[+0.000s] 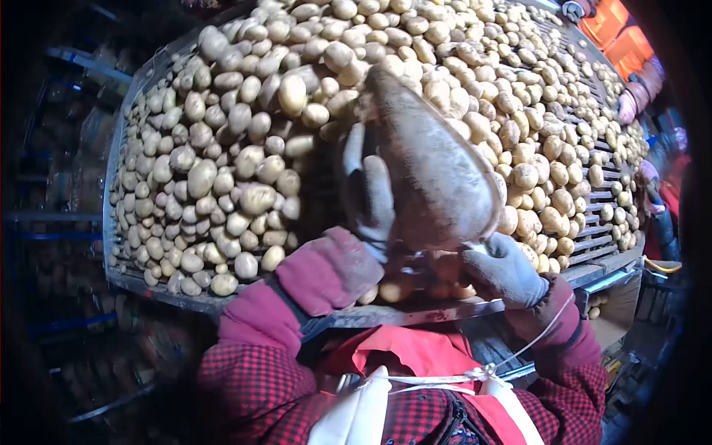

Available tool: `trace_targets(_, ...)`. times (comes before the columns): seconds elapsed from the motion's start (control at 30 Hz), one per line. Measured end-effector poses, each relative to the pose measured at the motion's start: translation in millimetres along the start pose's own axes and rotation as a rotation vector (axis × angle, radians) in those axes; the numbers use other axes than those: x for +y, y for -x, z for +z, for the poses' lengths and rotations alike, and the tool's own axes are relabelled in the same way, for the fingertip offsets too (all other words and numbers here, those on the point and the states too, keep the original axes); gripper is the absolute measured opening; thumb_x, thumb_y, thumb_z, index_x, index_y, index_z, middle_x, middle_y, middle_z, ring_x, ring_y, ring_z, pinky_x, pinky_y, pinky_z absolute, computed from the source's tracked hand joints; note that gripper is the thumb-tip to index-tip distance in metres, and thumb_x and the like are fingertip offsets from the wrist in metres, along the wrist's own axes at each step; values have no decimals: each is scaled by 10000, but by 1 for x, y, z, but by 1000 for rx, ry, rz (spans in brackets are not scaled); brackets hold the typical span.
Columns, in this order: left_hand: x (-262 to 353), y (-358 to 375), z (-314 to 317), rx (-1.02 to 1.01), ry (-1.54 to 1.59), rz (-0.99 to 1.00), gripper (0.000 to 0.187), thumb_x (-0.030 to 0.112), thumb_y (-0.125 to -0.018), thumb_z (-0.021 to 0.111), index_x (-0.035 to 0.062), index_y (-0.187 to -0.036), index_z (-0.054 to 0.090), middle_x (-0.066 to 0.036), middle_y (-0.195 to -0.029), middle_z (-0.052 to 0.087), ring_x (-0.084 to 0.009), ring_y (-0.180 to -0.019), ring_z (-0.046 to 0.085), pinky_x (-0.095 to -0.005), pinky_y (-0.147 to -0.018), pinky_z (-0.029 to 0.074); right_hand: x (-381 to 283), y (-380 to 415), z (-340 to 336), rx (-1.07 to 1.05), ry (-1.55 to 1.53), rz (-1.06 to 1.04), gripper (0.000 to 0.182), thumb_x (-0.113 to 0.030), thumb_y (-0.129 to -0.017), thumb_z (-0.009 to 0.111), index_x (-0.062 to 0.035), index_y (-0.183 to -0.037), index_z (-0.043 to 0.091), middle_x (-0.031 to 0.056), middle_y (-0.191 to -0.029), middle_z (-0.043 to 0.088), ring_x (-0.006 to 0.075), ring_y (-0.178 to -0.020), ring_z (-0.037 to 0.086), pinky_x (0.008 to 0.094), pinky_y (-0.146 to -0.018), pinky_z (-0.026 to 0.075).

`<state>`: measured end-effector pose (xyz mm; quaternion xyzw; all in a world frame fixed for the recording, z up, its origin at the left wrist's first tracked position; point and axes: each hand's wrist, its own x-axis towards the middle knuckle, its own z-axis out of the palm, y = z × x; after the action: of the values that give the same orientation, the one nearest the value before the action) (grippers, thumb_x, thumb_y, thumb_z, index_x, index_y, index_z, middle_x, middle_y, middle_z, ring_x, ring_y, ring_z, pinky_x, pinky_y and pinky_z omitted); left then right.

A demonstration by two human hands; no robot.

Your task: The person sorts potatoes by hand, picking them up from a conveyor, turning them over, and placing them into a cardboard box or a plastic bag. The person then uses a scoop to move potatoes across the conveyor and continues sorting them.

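Note:
A worn, grey-brown, scoop-shaped container [437, 174] is tilted over the potatoes in the middle of the head view, its outer side towards me. My left hand [374, 196], in a grey glove, is closed against its left side; the thumb and fingers are partly in shadow. At the lower right rim, my right hand [508, 271], also gloved, is closed around its edge. Beneath the container a few potatoes [437, 274] show in shade near the front edge. What lies inside it is hidden from me.
Loose potatoes [200, 178] cover much of the slatted sorting table [593, 230], which has a raised metal edge. Across at the right, other people's gloved hands [627, 107] work along the far side. A box [619, 304] with potatoes stands below the right edge.

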<state>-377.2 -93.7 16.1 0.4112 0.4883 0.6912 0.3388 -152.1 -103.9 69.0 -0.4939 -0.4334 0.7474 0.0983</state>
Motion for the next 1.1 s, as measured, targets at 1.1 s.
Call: trace_targets(1.1, 83, 16, -22, -14, -243, 400, 620, 346, -1004, 561, 2, -1493, 393, -252, -1492, 425, -427, -1418, 350, -469, -1194, 275, 33, 21, 66, 108, 84, -436, 407, -399, -975, 630, -19, -835, 673, -16, -541, 537, 71, -418, 461, 228, -392, 312)
